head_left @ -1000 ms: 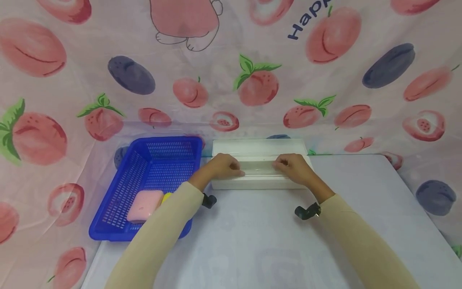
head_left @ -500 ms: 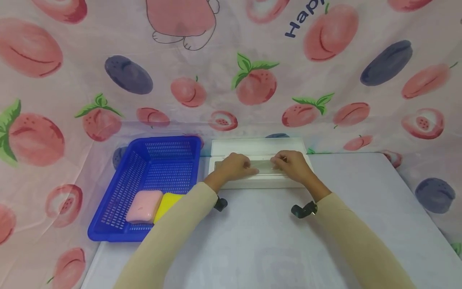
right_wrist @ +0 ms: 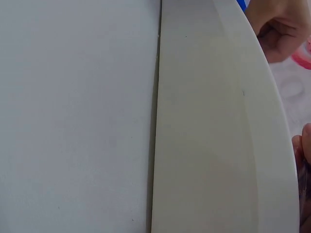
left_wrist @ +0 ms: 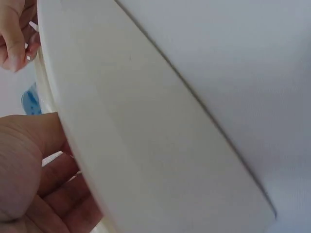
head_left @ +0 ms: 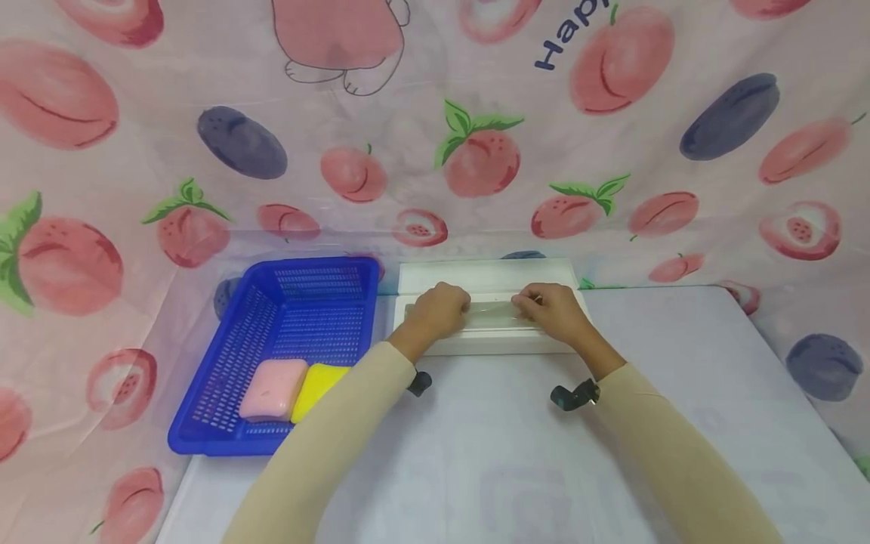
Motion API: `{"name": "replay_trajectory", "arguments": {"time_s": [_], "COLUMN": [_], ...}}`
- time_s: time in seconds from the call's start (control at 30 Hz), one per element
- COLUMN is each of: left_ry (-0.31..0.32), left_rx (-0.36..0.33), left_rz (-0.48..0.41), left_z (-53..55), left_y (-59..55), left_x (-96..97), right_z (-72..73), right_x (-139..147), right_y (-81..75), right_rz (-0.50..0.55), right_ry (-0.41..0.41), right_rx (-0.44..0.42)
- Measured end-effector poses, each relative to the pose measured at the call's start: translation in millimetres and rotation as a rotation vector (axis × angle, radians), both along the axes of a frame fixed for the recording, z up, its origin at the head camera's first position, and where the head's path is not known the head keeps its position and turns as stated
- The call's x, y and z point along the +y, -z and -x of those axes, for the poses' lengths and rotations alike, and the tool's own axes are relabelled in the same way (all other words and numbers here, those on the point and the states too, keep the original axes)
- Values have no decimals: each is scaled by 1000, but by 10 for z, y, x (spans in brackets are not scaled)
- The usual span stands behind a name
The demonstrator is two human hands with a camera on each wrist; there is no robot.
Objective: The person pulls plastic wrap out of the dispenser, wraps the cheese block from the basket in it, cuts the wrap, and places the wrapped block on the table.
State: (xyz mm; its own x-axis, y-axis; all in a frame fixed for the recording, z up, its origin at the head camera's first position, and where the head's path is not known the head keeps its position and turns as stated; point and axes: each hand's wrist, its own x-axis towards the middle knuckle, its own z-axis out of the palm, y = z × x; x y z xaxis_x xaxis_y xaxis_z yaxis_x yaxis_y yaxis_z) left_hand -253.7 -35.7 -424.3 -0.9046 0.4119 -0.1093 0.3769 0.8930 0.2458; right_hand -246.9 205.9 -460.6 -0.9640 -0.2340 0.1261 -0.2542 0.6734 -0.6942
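A long white box (head_left: 499,344) lies at the back of the table with its lid (head_left: 485,276) raised. Inside it shows a roll of clear plastic film (head_left: 491,313). Over the roll's left part is my left hand (head_left: 438,311), fingers curled downward; the box wall hides its fingertips in the left wrist view, so I cannot tell what they hold. To the right, my right hand (head_left: 552,310) pinches the film between thumb and fingers, and shiny bits of film glint at these right-hand fingers (left_wrist: 13,46) in the left wrist view.
A blue plastic basket (head_left: 217,355) stands left of the box. A pink block (head_left: 274,389) and a yellow block (head_left: 318,387), partly behind the left sleeve, lie in it. A fruit-print cloth (head_left: 381,136) hangs behind the white-covered table (head_left: 496,446).
My left hand has shifted right along the roll, and its thumb and fingers have drawn together from a wider spread. My right hand stays almost in place on the film.
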Motion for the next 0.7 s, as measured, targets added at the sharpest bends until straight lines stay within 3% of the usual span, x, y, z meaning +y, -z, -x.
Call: {"name": "replay_trajectory", "arguments": {"time_s": [0.2,0.43,0.57,0.7], "left_ry": [27,38,93,142], "left_rx": [76,-13,1,14], "left_rz": [50,-92,-135,-157], "left_z": [6,29,36,41], "left_y": [-15,-84,-111,-99], "left_x": [-203,-415,-496,-533], "right_z": [-16,-61,-82,-103], "right_x": [68,264,351,384], "right_y": [-10,-43,-59,-67], "right_rz": [-69,-264,-358,-363], "right_ry": [-64,-124,-118,-99], "right_rx": [39,62,167,226]}}
